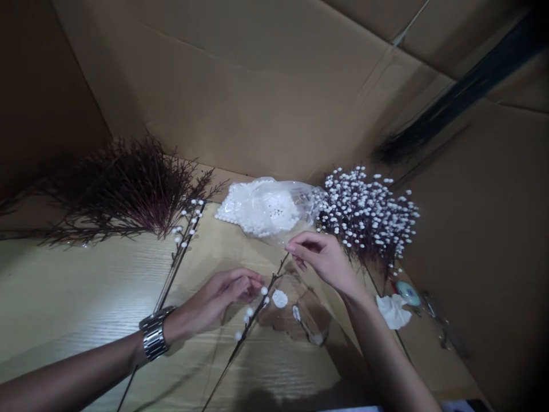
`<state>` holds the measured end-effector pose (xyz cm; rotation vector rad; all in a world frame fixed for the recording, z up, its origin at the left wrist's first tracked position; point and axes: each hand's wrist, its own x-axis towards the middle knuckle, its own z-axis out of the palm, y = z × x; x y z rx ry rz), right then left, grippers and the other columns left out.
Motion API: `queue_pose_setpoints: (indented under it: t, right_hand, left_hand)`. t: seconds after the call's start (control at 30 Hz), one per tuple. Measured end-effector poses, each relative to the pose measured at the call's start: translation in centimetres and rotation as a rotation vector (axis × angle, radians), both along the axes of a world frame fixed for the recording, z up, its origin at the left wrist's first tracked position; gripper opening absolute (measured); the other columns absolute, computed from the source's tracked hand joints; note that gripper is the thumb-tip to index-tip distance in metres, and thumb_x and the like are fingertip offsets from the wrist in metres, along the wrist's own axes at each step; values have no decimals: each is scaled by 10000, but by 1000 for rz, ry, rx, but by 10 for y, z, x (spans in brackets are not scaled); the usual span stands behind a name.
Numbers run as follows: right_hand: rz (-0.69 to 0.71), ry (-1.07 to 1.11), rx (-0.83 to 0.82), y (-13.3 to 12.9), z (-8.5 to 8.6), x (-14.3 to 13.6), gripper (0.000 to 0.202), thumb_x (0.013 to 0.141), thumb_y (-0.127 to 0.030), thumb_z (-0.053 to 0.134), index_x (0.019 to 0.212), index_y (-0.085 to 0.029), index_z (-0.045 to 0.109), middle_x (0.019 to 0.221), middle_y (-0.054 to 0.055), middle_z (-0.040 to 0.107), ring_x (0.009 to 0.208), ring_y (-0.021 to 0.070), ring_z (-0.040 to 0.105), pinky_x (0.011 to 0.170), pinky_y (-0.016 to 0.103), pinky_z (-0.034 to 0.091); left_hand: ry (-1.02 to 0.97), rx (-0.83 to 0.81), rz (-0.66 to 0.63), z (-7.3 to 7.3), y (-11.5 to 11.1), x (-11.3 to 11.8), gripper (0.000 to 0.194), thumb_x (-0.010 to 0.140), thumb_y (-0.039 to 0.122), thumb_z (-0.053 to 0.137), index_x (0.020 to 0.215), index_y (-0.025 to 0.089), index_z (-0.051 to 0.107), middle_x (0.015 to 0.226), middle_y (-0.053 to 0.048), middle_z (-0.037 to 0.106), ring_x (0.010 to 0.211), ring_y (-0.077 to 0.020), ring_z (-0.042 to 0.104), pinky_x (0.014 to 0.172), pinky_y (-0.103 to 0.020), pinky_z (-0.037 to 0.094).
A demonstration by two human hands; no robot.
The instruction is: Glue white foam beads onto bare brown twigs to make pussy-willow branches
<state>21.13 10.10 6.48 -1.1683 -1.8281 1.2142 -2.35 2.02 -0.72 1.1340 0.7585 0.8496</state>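
Note:
A thin brown artificial twig (245,336) slants up from the bottom middle, with several white balls along its lower side shoots and bare upper shoots. At its upper tip my right hand (322,256) is closed in a pinch. My left hand (231,288), below a metal watch (153,333), reaches in beside the twig with its fingers curled together; whatever lies between them is hidden. Just right of the twig is a round white patch (280,298), perhaps glue, on clear plastic (311,303). Behind the hands lies a clear bag of white balls (259,209).
Bare dark brown twigs (132,189) are heaped at back left. A finished-looking bunch of white-balled twigs (364,209) lies at back right. Another balled twig (185,234) rests left of centre. Crumpled white tissue (393,311), a teal object (407,293) and scissors-like metal (441,323) sit right. Cardboard walls (257,97) surround the table.

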Motion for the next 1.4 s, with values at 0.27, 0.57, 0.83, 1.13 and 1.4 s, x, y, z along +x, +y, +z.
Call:
queue_pose_setpoints:
  t: [0.27, 0.57, 0.83, 1.13, 1.4]
  right_hand:
    - [92, -267, 186, -2, 4, -31, 129, 867, -246, 674, 766, -191, 733, 783, 2, 749, 735, 148, 663, 698, 264, 476]
    - [149, -163, 131, 0, -6, -49, 117, 876, -244, 660, 803, -191, 735, 818, 3, 758, 768, 150, 672, 724, 274, 490]
    - [138, -37, 19, 2, -8, -52, 182, 863, -352, 693, 789, -186, 707, 739, -15, 690, 630, 107, 570, 591, 242, 441]
    - [-51, -452, 404, 70, -14, -11, 269, 964, -330, 525, 1114, -197, 704, 1008, 81, 743, 810, 178, 661, 736, 314, 506]
    - [35, -721, 396, 134, -54, -21, 156, 902, -306, 658, 881, -159, 702, 907, 45, 728, 867, 193, 672, 855, 380, 506]
  left_hand:
    - [154, 80, -73, 7, 2, 2, 351, 941, 492, 601, 998, 160, 698, 929, -42, 662, 896, -201, 585, 799, -297, 431]
    - [74, 75, -63, -4, 3, 7, 164, 900, 323, 699, 943, 166, 688, 887, -15, 670, 835, -165, 592, 776, -279, 433]
    - [34, -68, -1, -9, 6, 7, 178, 840, 318, 755, 839, 148, 701, 785, 9, 629, 735, -137, 539, 698, -252, 389]
    - [-6, -79, 51, -11, 7, 4, 149, 877, 296, 701, 854, 156, 657, 825, 6, 600, 810, -158, 539, 749, -268, 395]
    - [7, -27, 68, -14, 5, 2, 156, 942, 314, 614, 918, 161, 636, 839, -3, 575, 804, -164, 534, 735, -279, 406]
